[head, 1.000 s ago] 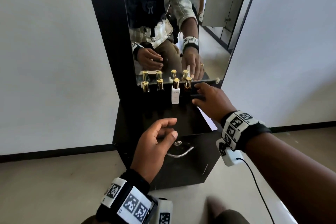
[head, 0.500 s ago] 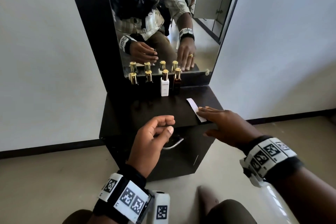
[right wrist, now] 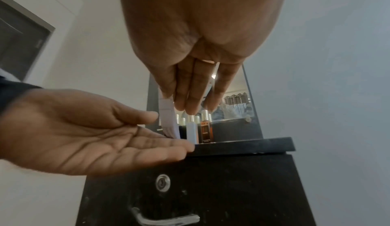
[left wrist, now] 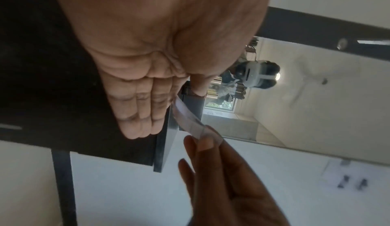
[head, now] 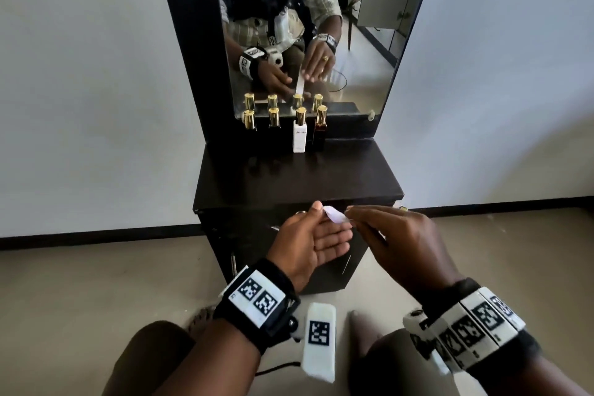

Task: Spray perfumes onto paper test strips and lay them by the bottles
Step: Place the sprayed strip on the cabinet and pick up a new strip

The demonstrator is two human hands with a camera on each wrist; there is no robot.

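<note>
At lower centre of the head view, my right hand pinches one end of the paper test strip; its free end rests on the straight fingers of my left hand, palm up. The strip runs left–right between them. The bottles stand above, at the cabinet's far edge; the white bottle's label is too small to read surely.

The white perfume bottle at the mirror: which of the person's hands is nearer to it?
Neither clearly. The left hand and right hand meet at the paper strip, both well short of the white bottle.
</note>
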